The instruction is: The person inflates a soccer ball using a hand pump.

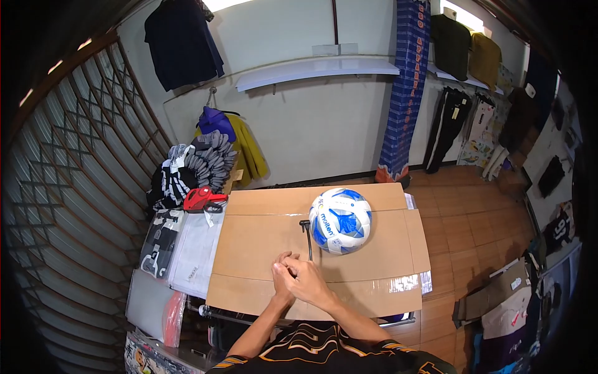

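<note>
My left hand (283, 274) and my right hand (305, 282) are brought together low over a flat cardboard sheet (249, 240). The right hand overlaps the left, its fingers curled inward against it; whatever lies between them is hidden. Just beyond the fingers, a thin black rod with a T-shaped end (308, 234) points away from me, its near end right at my right hand. To its right rests a white and blue football (341, 221) marked "molten", on the cardboard.
A red and black device (204, 199) sits left of the cardboard, near a heap of grey and black gloves (212, 159). Packaged clothing (161, 243) lines the table's left side. A white shelf (317, 72) and a blue printed pillar (405, 93) stand behind. Folded clothes (504, 296) are at right.
</note>
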`<state>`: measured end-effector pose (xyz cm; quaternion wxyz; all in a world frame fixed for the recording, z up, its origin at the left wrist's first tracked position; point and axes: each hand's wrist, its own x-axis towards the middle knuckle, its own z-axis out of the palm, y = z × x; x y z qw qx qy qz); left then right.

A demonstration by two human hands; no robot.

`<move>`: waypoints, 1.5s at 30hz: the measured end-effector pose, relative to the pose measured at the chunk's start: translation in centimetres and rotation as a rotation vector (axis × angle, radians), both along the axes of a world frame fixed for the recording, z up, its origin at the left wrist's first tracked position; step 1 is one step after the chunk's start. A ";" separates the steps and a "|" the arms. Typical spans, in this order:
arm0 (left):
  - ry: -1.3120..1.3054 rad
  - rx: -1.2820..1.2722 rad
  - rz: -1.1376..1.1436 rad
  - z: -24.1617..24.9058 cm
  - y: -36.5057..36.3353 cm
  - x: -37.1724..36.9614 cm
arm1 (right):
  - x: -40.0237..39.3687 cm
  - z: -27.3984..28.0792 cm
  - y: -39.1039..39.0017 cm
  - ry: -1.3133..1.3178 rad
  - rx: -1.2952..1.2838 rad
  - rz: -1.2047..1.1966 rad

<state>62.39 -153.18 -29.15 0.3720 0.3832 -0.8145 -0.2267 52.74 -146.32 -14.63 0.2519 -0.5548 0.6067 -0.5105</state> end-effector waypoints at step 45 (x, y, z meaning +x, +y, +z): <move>-0.137 0.097 -0.048 -4.0 -1.9 0.1 | -1.6 1.1 -1.6 -0.210 0.065 0.112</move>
